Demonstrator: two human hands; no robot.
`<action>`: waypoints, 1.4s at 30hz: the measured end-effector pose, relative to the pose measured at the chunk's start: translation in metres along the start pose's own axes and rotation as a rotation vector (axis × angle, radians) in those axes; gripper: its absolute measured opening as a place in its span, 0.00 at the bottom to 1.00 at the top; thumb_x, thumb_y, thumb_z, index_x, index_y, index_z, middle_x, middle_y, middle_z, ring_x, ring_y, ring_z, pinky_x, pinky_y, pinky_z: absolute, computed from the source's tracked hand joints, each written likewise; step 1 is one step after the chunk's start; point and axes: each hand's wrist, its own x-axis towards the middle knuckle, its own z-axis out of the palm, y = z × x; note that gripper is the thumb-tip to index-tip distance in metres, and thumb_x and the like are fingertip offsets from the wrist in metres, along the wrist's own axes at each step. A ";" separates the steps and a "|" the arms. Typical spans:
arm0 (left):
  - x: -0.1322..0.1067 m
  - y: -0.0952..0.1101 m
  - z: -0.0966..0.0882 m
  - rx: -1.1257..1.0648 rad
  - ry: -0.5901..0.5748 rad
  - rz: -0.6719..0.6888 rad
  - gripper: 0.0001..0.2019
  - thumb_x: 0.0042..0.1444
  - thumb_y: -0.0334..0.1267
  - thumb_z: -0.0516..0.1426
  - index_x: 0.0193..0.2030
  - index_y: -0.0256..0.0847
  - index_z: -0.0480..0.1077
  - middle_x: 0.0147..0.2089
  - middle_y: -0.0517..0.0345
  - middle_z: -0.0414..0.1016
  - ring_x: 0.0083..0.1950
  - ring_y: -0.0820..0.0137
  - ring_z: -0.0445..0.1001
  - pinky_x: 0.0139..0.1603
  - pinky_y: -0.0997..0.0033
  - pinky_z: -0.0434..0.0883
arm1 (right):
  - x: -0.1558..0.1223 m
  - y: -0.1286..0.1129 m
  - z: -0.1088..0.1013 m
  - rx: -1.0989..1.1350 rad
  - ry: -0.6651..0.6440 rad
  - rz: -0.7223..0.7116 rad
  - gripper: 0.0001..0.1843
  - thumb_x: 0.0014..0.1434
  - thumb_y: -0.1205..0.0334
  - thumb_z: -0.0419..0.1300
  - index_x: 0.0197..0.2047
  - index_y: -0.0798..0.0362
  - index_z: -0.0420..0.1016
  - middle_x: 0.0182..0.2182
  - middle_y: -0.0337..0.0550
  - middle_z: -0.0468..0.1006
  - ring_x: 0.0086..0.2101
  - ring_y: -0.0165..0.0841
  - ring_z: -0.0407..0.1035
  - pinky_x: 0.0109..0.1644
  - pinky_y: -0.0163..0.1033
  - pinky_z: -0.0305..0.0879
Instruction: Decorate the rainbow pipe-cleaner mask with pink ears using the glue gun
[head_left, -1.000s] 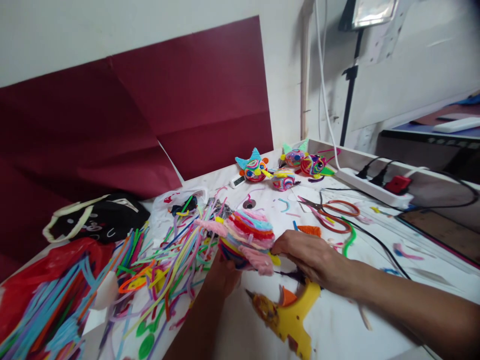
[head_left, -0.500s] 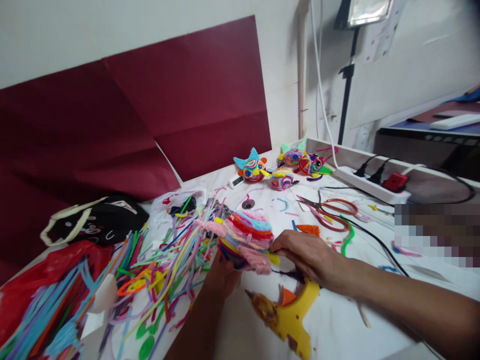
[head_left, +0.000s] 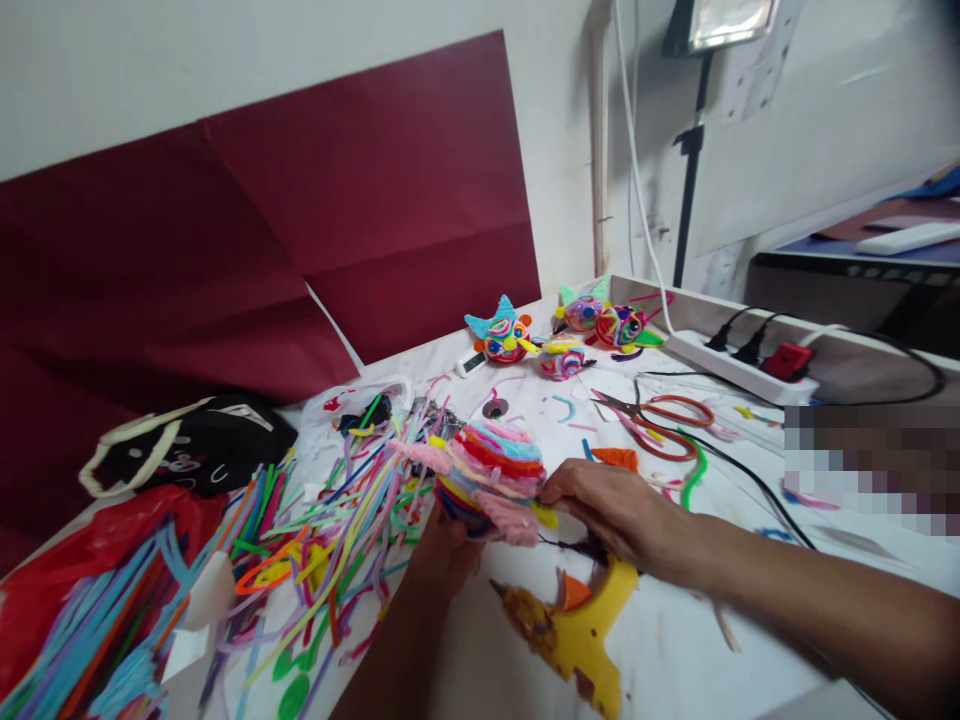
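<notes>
A striped pipe-cleaner fish (head_left: 499,465) in pinks, red, blue and yellow is held above the table between my hands. My left hand (head_left: 448,548) supports it from below, closed on its underside, with the fingertips partly hidden behind the fish. On its right end, by a yellow piece, my right hand (head_left: 607,505) pinches with bent fingers. Just below lies a yellow glue gun (head_left: 574,640), its nozzle pointing left. A dark tassel-like strand hangs between the fish and my right hand.
Loose pipe cleaners (head_left: 330,560) cover the left side, near a red bag (head_left: 172,510). Orange-handled scissors (head_left: 660,415) lie behind my right hand. Several finished fish (head_left: 506,335) stand at the back. A power strip (head_left: 739,365) and cables run along the right edge.
Almost nothing differs. The whole view shifts very slightly, while both hands keep the fish in the same position.
</notes>
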 end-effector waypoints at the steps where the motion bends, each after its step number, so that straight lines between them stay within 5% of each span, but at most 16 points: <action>1: 0.000 0.000 0.001 -0.001 -0.007 0.006 0.28 0.37 0.45 0.72 0.49 0.49 0.76 0.48 0.56 0.80 0.56 0.53 0.73 0.65 0.44 0.61 | 0.000 0.000 0.000 0.004 -0.003 -0.010 0.09 0.69 0.71 0.48 0.48 0.55 0.68 0.37 0.45 0.74 0.37 0.28 0.68 0.41 0.31 0.65; 16: 0.000 0.007 0.013 -0.001 -0.034 0.024 0.22 0.39 0.42 0.72 0.45 0.50 0.78 0.47 0.59 0.81 0.47 0.61 0.77 0.54 0.59 0.73 | 0.004 0.000 -0.001 0.018 -0.005 -0.097 0.12 0.70 0.70 0.45 0.47 0.58 0.68 0.37 0.50 0.76 0.39 0.32 0.68 0.42 0.35 0.66; 24: -0.001 0.004 -0.001 -0.013 -0.021 -0.033 0.24 0.39 0.41 0.71 0.47 0.50 0.76 0.50 0.58 0.80 0.54 0.57 0.75 0.61 0.52 0.68 | 0.002 0.002 0.001 0.016 -0.013 -0.066 0.10 0.69 0.72 0.47 0.47 0.56 0.68 0.37 0.48 0.75 0.39 0.32 0.68 0.43 0.35 0.66; 33: 0.000 0.005 0.007 0.013 -0.023 0.002 0.24 0.40 0.44 0.71 0.47 0.52 0.77 0.48 0.60 0.81 0.51 0.59 0.76 0.60 0.51 0.68 | 0.001 0.002 0.001 0.010 -0.020 -0.016 0.10 0.71 0.67 0.46 0.47 0.54 0.68 0.37 0.47 0.75 0.38 0.31 0.69 0.42 0.35 0.67; 42: 0.000 -0.001 0.000 0.009 0.012 -0.013 0.33 0.40 0.45 0.70 0.56 0.50 0.71 0.51 0.54 0.78 0.56 0.52 0.73 0.63 0.42 0.62 | 0.001 0.004 0.000 0.061 -0.020 0.043 0.09 0.71 0.65 0.48 0.48 0.52 0.68 0.38 0.46 0.75 0.38 0.30 0.70 0.42 0.33 0.66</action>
